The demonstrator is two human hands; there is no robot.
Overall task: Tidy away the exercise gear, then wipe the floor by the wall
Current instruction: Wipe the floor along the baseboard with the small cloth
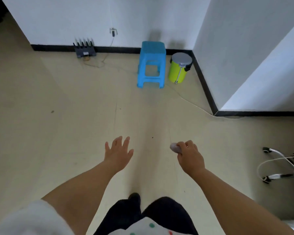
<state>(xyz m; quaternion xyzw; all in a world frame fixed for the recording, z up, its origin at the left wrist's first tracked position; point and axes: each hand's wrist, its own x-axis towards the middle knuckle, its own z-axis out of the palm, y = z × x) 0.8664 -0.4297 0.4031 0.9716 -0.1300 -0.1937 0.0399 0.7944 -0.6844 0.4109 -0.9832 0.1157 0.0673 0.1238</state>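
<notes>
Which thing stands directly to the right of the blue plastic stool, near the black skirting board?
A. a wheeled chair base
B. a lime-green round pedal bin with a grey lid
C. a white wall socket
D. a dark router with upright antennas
B: the lime-green round pedal bin with a grey lid stands just right of the blue plastic stool, in the corner by the black skirting board.

Ahead of my hands: bare floor (92, 99) runs open to the wall (75, 19).
Far ahead, slightly right: blue stool (151, 65) and green bin (179, 68) stand just beside each other against the skirting.
Far ahead, left: router (84, 50) on the floor at the wall, its thin cable (98, 64) trailing.
Right of my right hand (190, 156): chair base (285, 167) with casters and a looped cord.
Ahead right: wall corner (215, 112) juts out; a white cord (193, 104) lies along it.
Between my hands: clear floor.
</notes>
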